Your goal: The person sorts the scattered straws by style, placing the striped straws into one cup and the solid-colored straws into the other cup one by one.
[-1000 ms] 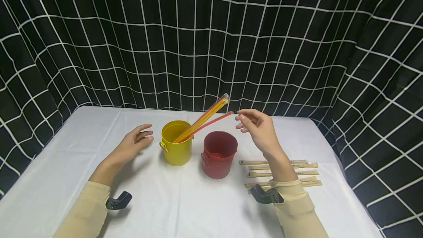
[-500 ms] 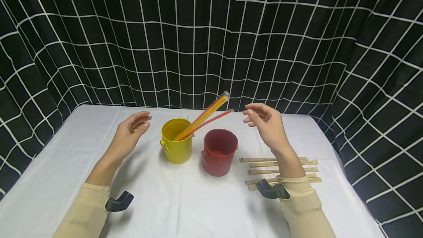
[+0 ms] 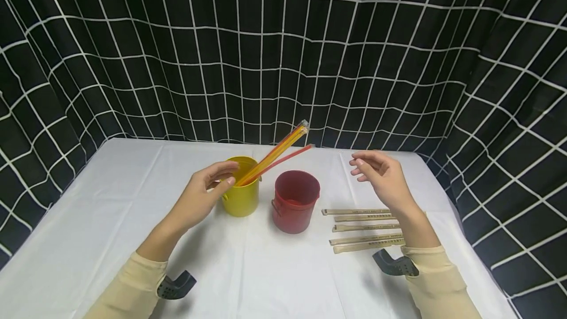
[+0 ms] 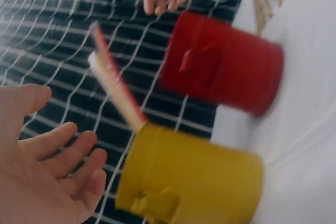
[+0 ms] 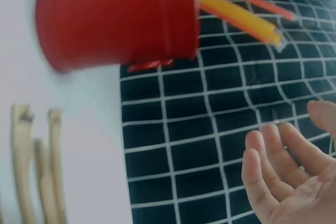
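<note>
Head view: left of red bucket [image 3: 296, 206], yellow bucket [image 3: 242, 202] with coloured sticks [image 3: 279, 150], left grip [image 3: 204, 193] half open, holding nothing; right of it, tan sticks [image 3: 363, 227] on desk [image 3: 266, 279], right grip [image 3: 383, 178] half open, holding nothing. Left wrist view: left grip apart from red bucket. Right wrist view: right grip likewise.
</note>
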A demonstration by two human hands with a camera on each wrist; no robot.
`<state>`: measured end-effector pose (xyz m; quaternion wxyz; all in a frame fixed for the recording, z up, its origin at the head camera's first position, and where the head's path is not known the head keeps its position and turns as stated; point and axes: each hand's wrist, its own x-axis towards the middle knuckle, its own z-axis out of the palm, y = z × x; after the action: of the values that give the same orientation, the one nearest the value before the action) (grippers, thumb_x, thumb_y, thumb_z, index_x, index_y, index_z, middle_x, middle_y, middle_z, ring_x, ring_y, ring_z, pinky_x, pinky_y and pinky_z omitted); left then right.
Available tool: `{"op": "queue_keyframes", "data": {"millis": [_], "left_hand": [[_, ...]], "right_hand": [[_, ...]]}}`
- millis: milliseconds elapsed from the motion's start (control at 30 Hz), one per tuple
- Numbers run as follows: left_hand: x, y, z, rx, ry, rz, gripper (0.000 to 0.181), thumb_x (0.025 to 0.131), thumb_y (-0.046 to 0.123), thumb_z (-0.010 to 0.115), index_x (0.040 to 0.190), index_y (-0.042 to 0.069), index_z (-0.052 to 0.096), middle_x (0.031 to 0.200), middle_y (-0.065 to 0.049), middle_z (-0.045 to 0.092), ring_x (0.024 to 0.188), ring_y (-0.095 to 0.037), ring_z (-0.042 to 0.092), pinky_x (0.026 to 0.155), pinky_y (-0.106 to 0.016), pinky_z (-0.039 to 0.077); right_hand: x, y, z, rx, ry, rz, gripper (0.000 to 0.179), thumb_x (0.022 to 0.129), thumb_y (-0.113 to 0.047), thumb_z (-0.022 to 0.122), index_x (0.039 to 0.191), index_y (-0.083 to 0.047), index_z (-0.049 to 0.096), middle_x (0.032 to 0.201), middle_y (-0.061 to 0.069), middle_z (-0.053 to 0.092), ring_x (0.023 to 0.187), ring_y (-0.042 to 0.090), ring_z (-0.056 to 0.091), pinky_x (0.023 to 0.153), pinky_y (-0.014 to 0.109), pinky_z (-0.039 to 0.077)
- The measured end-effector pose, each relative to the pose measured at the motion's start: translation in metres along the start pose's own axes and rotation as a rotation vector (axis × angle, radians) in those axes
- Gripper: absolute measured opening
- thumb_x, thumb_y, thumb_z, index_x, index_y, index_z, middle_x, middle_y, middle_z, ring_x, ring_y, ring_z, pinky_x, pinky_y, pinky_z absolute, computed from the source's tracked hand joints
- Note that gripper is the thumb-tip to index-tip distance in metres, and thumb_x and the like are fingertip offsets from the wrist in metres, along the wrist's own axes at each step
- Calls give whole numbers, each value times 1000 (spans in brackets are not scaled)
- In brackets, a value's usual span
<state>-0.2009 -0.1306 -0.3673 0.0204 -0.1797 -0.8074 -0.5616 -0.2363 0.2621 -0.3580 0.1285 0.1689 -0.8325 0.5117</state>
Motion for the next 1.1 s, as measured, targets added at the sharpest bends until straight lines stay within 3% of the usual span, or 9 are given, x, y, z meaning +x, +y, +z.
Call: {"op": "queue_keyframes", "data": {"millis": [67,167,300,467,533,700,767,1000,1100], "left_hand": [[-2,-1,9,28,-42,5,40,103,16,57,139,-1,57,136,-20,64,117,-35,60,96,-38,50],[-5,-4,19,88,-123,7,39,102,19,59,137,3,62,138,-16,64,121,-32,60,98,-41,53],[-8,-8,32,117,-214,5,41,101,22,60,137,3,62,143,-15,61,137,-34,53,113,-54,46],[-7,-16,46,99,-261,-40,47,101,23,60,143,2,55,145,-17,59,132,-37,55,112,-55,46],[-7,-20,52,88,-257,-84,51,100,23,61,147,6,50,146,-16,57,132,-37,54,112,-55,46],[-5,-29,70,29,-262,-201,69,98,26,65,158,17,31,154,-13,47,140,-36,47,116,-57,42],[-3,-32,78,19,-274,-226,77,96,29,67,160,18,25,157,-13,42,143,-37,44,117,-58,41],[5,-43,102,44,-274,-236,93,91,35,72,163,17,15,168,-10,25,156,-33,25,125,-60,26],[10,-46,109,-2,-259,-235,97,89,34,74,163,17,13,170,-8,21,157,-33,21,124,-62,26]], "right_hand": [[-3,6,-3,-19,-33,2,32,104,-14,56,125,8,62,113,12,73,89,-4,68,77,14,59],[-7,14,-9,-62,-113,19,32,104,-15,55,127,7,62,121,29,67,94,-4,67,80,14,58],[-14,24,-19,-142,-216,48,32,105,-17,54,127,4,64,127,25,67,108,11,70,88,10,53],[-18,33,-26,-209,-265,91,34,105,-21,54,128,2,64,131,21,67,122,39,64,93,9,48],[-17,36,-27,-215,-271,100,35,105,-22,54,129,2,64,132,21,67,123,40,63,97,17,53],[-18,44,-31,-231,-295,106,33,104,-18,55,126,5,65,129,25,66,122,44,63,103,55,54],[-18,48,-33,-244,-312,107,31,103,-16,55,124,5,65,128,27,66,120,45,64,102,60,53],[-18,65,-37,-270,-359,140,29,99,-13,62,123,3,67,123,23,70,105,28,68,85,26,56],[-19,73,-35,-301,-384,158,30,96,-13,66,121,2,69,120,22,71,98,21,66,80,26,54]]}}
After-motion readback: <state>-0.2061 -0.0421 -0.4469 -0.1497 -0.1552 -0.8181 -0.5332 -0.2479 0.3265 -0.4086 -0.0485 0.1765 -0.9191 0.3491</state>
